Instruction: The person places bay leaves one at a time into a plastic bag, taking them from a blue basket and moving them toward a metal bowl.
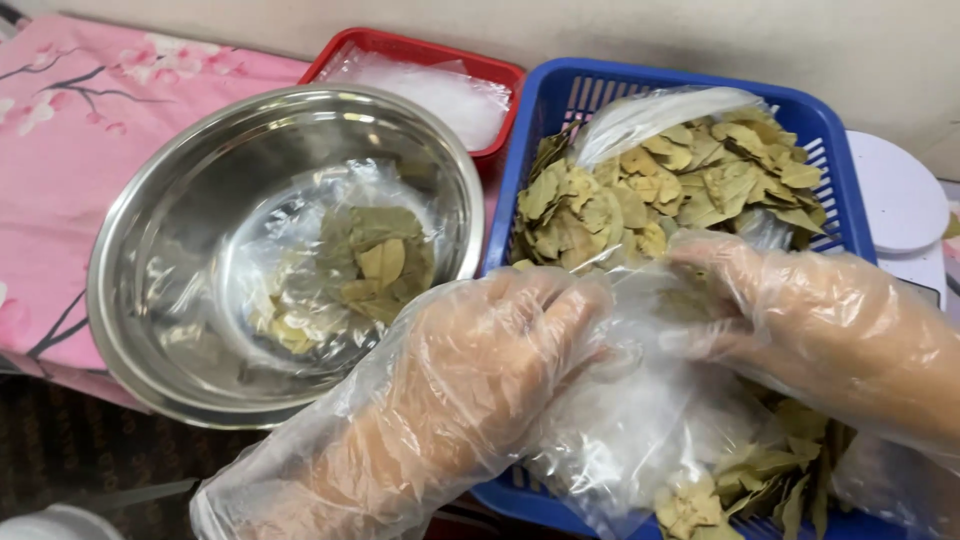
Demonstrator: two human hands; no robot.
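- One clear plastic bag (640, 420) sits between the two hands, over the near half of the blue basket (560, 100); its film is crumpled and a few dried leaves show at its lower end.
- The left hand (470, 370), in a loose clear glove, has its fingers curled together on the bag's left side, gripping the film.
- The right hand (800, 310), also gloved, reaches in from the right with fingers bent, pinching the bag's upper edge.
- Both wrists enter from the bottom and right of the view, meeting over the basket.
- One heap of dried bay leaves (660, 190) fills the far half of the basket, partly inside another opened bag.
- One steel bowl (180, 200) stands just left of the basket, nearly touching it, holding a single small bag of leaves (350, 270).
- One red basket (400, 48) with clear bags lies behind the bowl.
- A pink flowered cloth (70, 130) covers the surface at left; a white round object (900, 195) crowds the basket's right edge.
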